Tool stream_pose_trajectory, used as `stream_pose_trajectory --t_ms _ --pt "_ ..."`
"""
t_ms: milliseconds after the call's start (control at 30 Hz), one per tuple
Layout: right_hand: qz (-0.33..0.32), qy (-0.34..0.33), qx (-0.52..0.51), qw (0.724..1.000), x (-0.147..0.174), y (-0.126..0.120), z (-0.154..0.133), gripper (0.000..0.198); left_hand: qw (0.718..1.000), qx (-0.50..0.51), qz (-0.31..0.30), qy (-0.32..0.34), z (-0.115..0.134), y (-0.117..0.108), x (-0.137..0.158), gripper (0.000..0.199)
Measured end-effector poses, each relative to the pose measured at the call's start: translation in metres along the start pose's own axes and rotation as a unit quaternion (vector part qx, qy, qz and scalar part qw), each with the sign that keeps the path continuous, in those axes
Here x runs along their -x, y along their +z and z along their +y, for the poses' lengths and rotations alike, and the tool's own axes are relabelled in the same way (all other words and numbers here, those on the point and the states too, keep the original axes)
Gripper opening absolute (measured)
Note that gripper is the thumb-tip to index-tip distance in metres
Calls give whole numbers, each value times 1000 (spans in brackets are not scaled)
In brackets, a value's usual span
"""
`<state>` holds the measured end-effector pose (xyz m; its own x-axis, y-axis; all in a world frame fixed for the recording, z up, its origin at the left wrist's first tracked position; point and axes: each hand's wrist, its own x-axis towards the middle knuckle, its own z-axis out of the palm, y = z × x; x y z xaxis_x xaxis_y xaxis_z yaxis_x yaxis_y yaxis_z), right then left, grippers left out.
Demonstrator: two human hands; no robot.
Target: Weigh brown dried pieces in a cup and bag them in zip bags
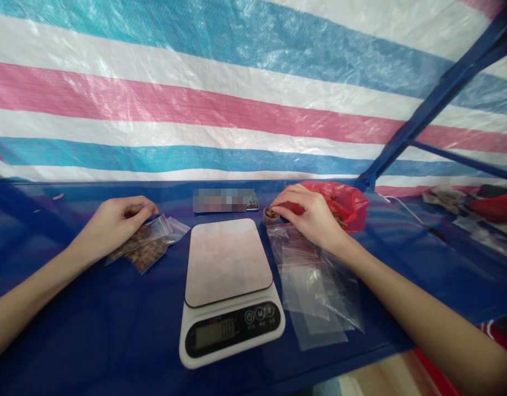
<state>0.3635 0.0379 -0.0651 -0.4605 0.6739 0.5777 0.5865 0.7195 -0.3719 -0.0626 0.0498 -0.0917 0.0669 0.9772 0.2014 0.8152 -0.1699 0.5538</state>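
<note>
My left hand (120, 220) is at the left, its thumb and fingers pinched together at the upper edge of a clear zip-lock bag (148, 236) of small brown nut-like pieces. A second filled zip-lock bag (146, 258) lies partly under it. On the right, the curled fingers and thumb of my right hand (309, 212) close at the rim of a small round cup (271, 215) holding brown pieces; the far fingertips are hidden. Between the hands stands a white kitchen scale (230, 264) with a bare plate, its display reading zero.
Flat zip-lock bags (313, 291) lie right of the scale. Behind my right hand is an open red plastic bag (348, 203) with brown pieces. A phone-like device (252, 200), partly blurred, lies behind the scale on the blue table (113, 341). A blue frame bar (426, 104) slants at right.
</note>
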Motion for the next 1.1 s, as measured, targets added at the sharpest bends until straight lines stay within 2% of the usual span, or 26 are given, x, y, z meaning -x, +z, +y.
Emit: stream_pose_trajectory --t_ms 167,267,333,367,433,500,567,667,800,967,1100 --pt "-5 7 -3 1000 -1 -4 4 4 1000 6 5 -10 2 0 0 48" --pt "63 40 31 997 -3 -25 9 12 1000 19 11 -4 5 0 0 42" --pt "104 102 75 987 -3 -44 19 17 999 27 19 9 7 0 1 38" --pt "90 138 103 981 -2 -53 26 19 999 28 22 14 7 0 1 36" --pt "-14 189 164 968 2 -66 43 22 999 25 22 20 6 0 2 35" --pt "-104 196 195 955 7 -69 61 32 999 19 18 22 5 0 2 37" --pt "-149 171 200 953 13 -65 76 44 1000 14 15 24 4 -1 2 40" --pt "-155 129 211 957 19 -55 84 52 1000 9 11 24 3 -1 2 45" --pt "-165 84 229 956 16 -50 74 56 1000 15 5 20 3 -1 2 46" --pt "-195 121 253 940 7 -52 54 43 1000 16 3 23 3 0 2 45" --pt "-198 102 204 953 6 -51 51 49 1000 18 3 18 5 0 2 45"
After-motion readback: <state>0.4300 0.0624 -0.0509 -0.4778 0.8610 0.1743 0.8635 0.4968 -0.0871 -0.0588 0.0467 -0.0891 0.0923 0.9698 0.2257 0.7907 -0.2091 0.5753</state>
